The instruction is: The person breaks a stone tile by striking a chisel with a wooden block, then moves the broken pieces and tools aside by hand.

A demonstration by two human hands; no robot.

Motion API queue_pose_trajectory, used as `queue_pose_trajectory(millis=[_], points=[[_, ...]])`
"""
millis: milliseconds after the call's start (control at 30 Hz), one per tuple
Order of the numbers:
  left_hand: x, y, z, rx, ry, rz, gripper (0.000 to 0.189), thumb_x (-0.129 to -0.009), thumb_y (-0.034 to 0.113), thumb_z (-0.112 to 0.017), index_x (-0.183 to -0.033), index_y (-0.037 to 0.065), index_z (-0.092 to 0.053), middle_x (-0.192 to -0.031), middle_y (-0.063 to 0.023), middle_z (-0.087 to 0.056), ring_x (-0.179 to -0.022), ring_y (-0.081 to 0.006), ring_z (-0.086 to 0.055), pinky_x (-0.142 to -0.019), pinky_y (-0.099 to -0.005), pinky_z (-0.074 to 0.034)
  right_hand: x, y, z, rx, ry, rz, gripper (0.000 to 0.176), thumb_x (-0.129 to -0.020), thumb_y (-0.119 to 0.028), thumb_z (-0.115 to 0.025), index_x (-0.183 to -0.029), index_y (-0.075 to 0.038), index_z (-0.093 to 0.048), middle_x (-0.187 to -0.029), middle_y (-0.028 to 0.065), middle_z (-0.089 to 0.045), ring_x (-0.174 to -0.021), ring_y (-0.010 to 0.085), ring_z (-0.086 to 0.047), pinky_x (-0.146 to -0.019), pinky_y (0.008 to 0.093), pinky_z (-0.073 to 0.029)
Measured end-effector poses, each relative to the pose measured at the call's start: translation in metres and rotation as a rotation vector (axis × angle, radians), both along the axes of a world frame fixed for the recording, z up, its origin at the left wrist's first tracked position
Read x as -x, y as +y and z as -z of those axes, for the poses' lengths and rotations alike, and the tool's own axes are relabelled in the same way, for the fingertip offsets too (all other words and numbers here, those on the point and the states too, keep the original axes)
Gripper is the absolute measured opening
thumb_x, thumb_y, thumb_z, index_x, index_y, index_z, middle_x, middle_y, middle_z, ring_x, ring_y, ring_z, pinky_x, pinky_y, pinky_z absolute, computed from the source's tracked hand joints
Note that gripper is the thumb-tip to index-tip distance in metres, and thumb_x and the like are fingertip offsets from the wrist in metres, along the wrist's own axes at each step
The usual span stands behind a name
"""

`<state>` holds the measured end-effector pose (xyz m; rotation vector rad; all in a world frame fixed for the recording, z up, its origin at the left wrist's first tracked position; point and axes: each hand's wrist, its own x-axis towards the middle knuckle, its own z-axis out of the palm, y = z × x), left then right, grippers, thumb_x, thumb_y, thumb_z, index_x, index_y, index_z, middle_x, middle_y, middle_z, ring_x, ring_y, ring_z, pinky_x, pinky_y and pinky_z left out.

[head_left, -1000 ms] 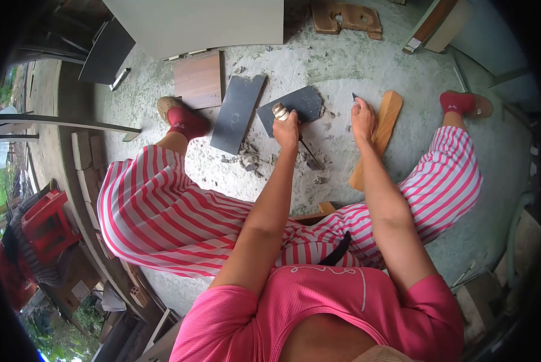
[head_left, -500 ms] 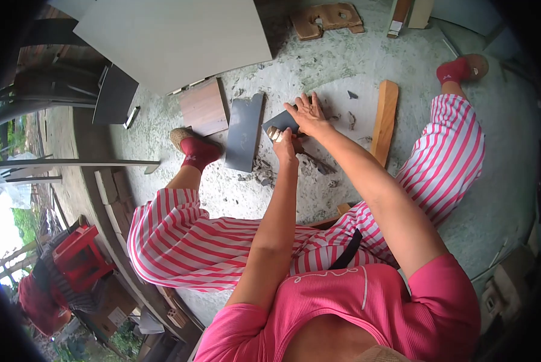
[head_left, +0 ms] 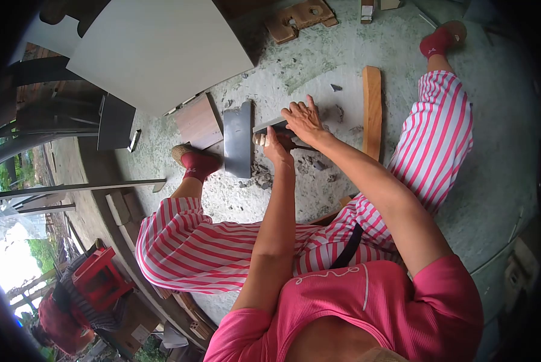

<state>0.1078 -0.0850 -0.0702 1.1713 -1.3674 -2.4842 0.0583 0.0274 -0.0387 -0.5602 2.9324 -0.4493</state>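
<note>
Between my legs, both hands hold a small dark grey tile piece [head_left: 271, 130], tilted so that its pale edge shows. My left hand [head_left: 276, 146] grips its near side, with the thumb up against it and something pale at the fingers. My right hand [head_left: 305, 123] is on its far right end, fingers bent over the edge. A dark thin tool-like object pokes out beneath the hands, mostly hidden. Just left of them a longer dark grey tile [head_left: 238, 142] lies on the floor.
Grey chips [head_left: 262, 176] litter the floor. A wooden bar [head_left: 372, 111] lies to the right, a brown wood-look tile [head_left: 199, 123] near my left foot. A large pale board [head_left: 162, 54] and a brown cut-out piece [head_left: 300, 19] are ahead.
The small tile piece has been tipped up, from showing its dark face to showing its pale edge. The view has shifted slightly. Both hands keep their hold.
</note>
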Motion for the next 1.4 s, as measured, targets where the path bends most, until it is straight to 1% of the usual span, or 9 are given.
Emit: queue_pose_trajectory(millis=[233,367,467,533,667,867,1000,1167,1400], points=[[0.006,0.001,-0.002,0.075,-0.185,-0.132,0.029,-0.081,0.035,-0.068,-0.082,0.010,-0.054,-0.070,-0.0007,-0.053,-0.053,-0.0106,-0.049,-0.045,-0.0255,-0.040,-0.031,0.020,-0.008,0.091,0.015,-0.113,0.027,-0.080,-0.019,-0.062,-0.105,-0.012,-0.054,-0.096,0.0089,-0.053,-0.091,0.0262,-0.056,-0.094,0.0503,-0.035],[0.010,0.010,-0.036,0.154,-0.219,-0.186,0.020,-0.081,0.025,-0.068,-0.083,0.009,-0.056,-0.071,-0.0003,-0.053,-0.057,-0.0105,-0.051,-0.049,-0.0255,-0.042,-0.027,0.068,-0.020,0.595,-0.176,0.286,0.042,-0.083,-0.029,-0.061,-0.118,-0.009,-0.050,-0.100,0.0145,-0.058,-0.096,0.0305,-0.057,-0.080,0.0388,-0.045],[0.010,0.006,-0.018,0.177,-0.162,-0.216,0.022,-0.081,0.027,-0.067,-0.084,0.009,-0.056,-0.070,-0.0001,-0.054,-0.055,-0.0105,-0.051,-0.048,-0.0258,-0.042,-0.034,0.108,0.028,0.596,-0.406,0.608,0.043,-0.087,-0.038,-0.055,-0.113,-0.004,-0.052,-0.089,0.0158,-0.061,-0.089,0.0318,-0.059,-0.079,0.0391,-0.045],[0.011,0.010,-0.031,0.166,-0.161,-0.172,0.022,-0.082,0.028,-0.066,-0.085,0.009,-0.055,-0.070,-0.0001,-0.054,-0.053,-0.0105,-0.051,-0.045,-0.0255,-0.043,-0.042,0.123,0.045,0.494,-0.606,0.529,0.054,-0.088,-0.053,-0.047,-0.109,-0.004,-0.054,-0.079,0.0070,-0.058,-0.072,0.0173,-0.058,-0.068,0.0330,-0.047],[0.008,0.009,-0.026,0.135,-0.139,-0.181,0.021,-0.082,0.026,-0.066,-0.088,0.008,-0.056,-0.074,-0.0006,-0.055,-0.057,-0.0106,-0.052,-0.048,-0.0253,-0.043,-0.047,0.092,-0.009,0.805,-1.202,0.818,0.055,-0.085,-0.063,-0.045,-0.091,-0.009,-0.057,-0.072,-0.0013,-0.056,-0.064,0.0100,-0.055,-0.061,0.0258,-0.047],[0.007,0.003,-0.011,0.169,-0.093,-0.179,0.022,-0.083,0.020,-0.066,-0.097,0.006,-0.056,-0.079,0.0001,-0.055,-0.066,-0.0095,-0.051,-0.058,-0.0269,-0.044,-0.059,0.084,0.020,1.263,-1.474,0.887,0.042,-0.085,-0.049,-0.056,-0.087,-0.007,-0.057,-0.071,0.0012,-0.056,-0.063,0.0123,-0.057,-0.057,0.0249,-0.049],[0.004,0.004,-0.001,0.287,0.063,-0.247,0.023,-0.083,0.022,-0.066,-0.094,0.006,-0.054,-0.076,0.0006,-0.053,-0.062,-0.0083,-0.049,-0.053,-0.0256,-0.042,-0.055,0.080,0.022,1.232,-1.473,0.873,0.031,-0.087,-0.041,-0.058,-0.090,-0.011,-0.056,-0.072,-0.0011,-0.056,-0.065,0.0112,-0.056,-0.058,0.0254,-0.049],[0.010,-0.008,-0.042,0.361,-0.082,-0.255,0.029,-0.083,0.028,-0.067,-0.079,0.010,-0.046,-0.063,0.0024,-0.045,-0.047,-0.0078,-0.042,-0.040,-0.0225,-0.035,-0.043,0.069,0.036,0.937,-0.836,0.654,0.028,-0.090,-0.021,-0.052,-0.110,-0.003,-0.053,-0.083,0.0048,-0.060,-0.068,0.0136,-0.059,-0.057,0.0266,-0.051],[0.045,-0.002,-0.095,0.376,0.175,-0.180,0.032,-0.081,0.026,-0.069,-0.083,0.007,-0.044,-0.063,-0.0007,-0.046,-0.047,-0.0099,-0.044,-0.041,-0.0227,-0.036,-0.025,0.092,0.039,1.039,-0.674,0.869,0.034,-0.090,-0.012,-0.044,-0.124,-0.007,-0.048,-0.092,0.0066,-0.063,-0.069,0.0127,-0.061,-0.057,0.0254,-0.050]])
